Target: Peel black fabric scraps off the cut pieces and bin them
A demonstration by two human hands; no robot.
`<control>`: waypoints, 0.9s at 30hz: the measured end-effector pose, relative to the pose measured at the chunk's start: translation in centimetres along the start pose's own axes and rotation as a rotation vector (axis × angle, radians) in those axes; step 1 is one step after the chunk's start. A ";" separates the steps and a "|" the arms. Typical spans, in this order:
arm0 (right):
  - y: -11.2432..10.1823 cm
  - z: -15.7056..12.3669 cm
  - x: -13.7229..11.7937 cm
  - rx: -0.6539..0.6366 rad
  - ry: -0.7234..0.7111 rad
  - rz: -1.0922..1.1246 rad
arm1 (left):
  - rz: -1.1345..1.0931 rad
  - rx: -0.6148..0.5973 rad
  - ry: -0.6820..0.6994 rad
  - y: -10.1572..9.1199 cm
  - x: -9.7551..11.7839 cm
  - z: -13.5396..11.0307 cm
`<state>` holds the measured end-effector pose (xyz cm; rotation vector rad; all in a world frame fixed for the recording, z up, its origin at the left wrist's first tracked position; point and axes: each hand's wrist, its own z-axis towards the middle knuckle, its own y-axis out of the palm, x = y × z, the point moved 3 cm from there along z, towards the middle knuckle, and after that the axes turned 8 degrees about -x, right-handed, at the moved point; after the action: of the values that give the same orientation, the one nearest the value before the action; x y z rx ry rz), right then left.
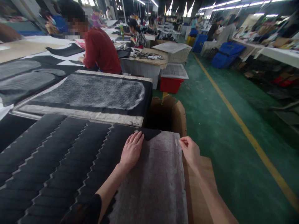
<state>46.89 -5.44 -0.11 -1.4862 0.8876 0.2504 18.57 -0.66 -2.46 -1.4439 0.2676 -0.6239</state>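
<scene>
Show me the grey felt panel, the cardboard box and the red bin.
grey felt panel (pixel 155 177), head view, middle of its fuzzy face.
cardboard box (pixel 181 116), head view, its right wall.
red bin (pixel 171 85), head view, front wall.

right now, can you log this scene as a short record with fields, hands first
left hand: flat on the grey fuzzy backing sheet, near its far edge
right hand: pinching that sheet's right edge
left of sheet: black quilted fabric panel with zigzag stitching
beyond: open brown cardboard box
background: red plastic crate on green floor; person in red top at another table
</scene>
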 end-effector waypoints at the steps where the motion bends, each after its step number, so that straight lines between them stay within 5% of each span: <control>1: 0.4 -1.6 -0.3 -0.035 -0.034 0.008 | -0.027 -0.003 -0.001 -0.2 -0.1 0.0; 7: 2.9 -13.2 -3.0 -0.481 -0.231 -0.061 | -0.369 -0.042 0.010 -0.7 -1.9 1.0; 13: 4.0 -21.1 -4.6 -0.831 -0.246 -0.136 | -0.674 0.131 -0.070 -3.5 -2.9 -1.6; 21: 5.9 -23.8 -6.3 -0.953 -0.667 -0.389 | -0.754 -0.089 -0.190 -5.4 0.9 -11.2; 27: 7.3 -23.8 -6.4 -0.951 -0.668 -0.466 | -0.879 -0.258 -0.269 -5.2 2.5 -15.0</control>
<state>29.37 -24.10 2.18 -2.2119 -0.1939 0.8348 11.38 -14.63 1.09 -1.8627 -0.5542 -1.1074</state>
